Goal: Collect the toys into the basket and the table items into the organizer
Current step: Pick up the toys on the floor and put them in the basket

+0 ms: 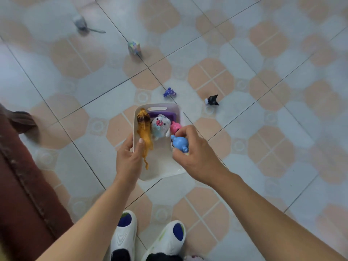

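A white basket (pixel 162 166) is held above the tiled floor. My left hand (pixel 130 159) grips its left rim, thumb inside. My right hand (pixel 194 153) is closed on a blue round toy (pixel 180 143) at the basket's right rim. Inside lie a yellow lion toy (pixel 144 129), a white plush animal (pixel 161 126), a pink toy (pixel 176 127) and a purple piece (pixel 162 114). On the floor beyond the basket are a small purple toy (pixel 169 92), a black figure (pixel 212 100), a pastel cube toy (pixel 134 47) and a grey toy with a tail (pixel 81 23).
A dark red sofa edge (pixel 22 176) runs along the left side, with a brown foot (pixel 22 119) of furniture beside it. My white shoes (pixel 124 234) stand on the tiles below the basket. Open floor spreads to the right and ahead.
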A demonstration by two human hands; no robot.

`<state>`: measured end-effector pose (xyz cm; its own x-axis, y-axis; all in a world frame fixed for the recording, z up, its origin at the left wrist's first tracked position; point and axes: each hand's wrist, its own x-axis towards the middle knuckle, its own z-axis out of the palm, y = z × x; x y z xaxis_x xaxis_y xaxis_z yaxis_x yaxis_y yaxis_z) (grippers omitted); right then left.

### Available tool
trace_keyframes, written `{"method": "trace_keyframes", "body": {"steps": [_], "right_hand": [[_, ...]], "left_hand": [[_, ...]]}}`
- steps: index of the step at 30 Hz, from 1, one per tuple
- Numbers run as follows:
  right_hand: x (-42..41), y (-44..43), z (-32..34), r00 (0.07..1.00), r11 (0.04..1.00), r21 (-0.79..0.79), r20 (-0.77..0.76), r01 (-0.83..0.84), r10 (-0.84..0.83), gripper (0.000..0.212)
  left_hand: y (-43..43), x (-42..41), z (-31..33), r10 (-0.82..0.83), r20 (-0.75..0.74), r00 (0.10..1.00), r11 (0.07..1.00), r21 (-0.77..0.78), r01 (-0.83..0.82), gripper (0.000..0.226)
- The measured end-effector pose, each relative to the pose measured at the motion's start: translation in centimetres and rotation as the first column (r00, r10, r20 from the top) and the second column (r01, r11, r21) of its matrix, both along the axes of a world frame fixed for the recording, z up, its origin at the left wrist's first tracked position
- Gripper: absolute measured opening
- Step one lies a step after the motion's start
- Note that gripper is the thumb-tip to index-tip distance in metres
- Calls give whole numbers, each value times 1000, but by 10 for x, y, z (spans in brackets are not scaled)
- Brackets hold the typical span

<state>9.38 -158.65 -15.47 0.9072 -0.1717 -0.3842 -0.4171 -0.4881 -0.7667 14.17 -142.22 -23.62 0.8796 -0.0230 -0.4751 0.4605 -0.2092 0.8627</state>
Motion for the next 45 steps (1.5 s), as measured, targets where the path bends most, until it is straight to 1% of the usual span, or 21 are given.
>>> {"method": "trace_keyframes", "body": {"steps": [3,5,6,8,9,10,12,17,20,23,25,27,32,34,37,39,41,45], "right_hand": [[-9,2,24,984,982,-110,74,-156,165,22],[-14,-1,34,964,944,-247,96,-217,247,25],[-15,-5,37,951,907,-352,112,-232,287,27],[-17,-12,43,920,780,-580,125,-237,372,30],[-19,-16,48,915,719,-657,112,-226,389,31],[-18,-18,47,916,676,-706,100,-210,390,33],[-20,-22,52,923,631,-751,80,-193,376,35],[-22,-33,56,936,572,-807,78,-142,343,41],[-15,-36,54,943,535,-835,62,-130,326,43],[-4,-39,52,944,520,-846,65,-120,323,47],[5,-41,53,942,520,-848,84,-103,324,53],[15,-42,52,941,533,-843,118,-74,317,56],[49,-51,41,946,554,-831,142,-46,291,46],[70,-55,31,957,599,-801,164,-13,241,42],[99,-59,18,968,707,-704,218,66,127,35],[120,-60,5,963,741,-662,255,107,89,33],[133,-61,-5,957,745,-656,276,117,92,34],[158,-64,-35,962,717,-694,233,60,144,40]], "left_hand": [[-24,-8,36,16,13,1000,999,-52,-15,24],[-38,-14,56,22,17,1000,997,-78,-21,25],[-44,-17,65,23,23,999,996,-86,-20,25],[-54,-24,80,21,32,999,995,-93,-18,25],[-59,-28,88,27,31,999,995,-94,-24,25],[-60,-28,89,40,31,999,995,-94,-37,24],[-63,-31,94,60,27,998,996,-75,-57,24],[-68,-33,105,54,24,998,997,-57,-53,24],[-71,-32,107,38,25,999,998,-59,-37,28],[-74,-29,108,36,7,999,997,-75,-35,27],[-75,-23,109,49,-4,999,996,-79,-50,27],[-76,-13,108,58,-14,998,994,-90,-59,25],[-81,26,99,34,0,999,995,-98,-34,27],[-85,50,92,25,5,1000,995,-93,-25,26],[-90,81,82,29,12,1000,995,-100,-27,25],[-91,103,71,27,18,999,997,-79,-26,24],[-91,119,62,18,16,1000,998,-64,-17,24],[-90,143,29,9,-15,1000,999,-40,-10,22]]}}
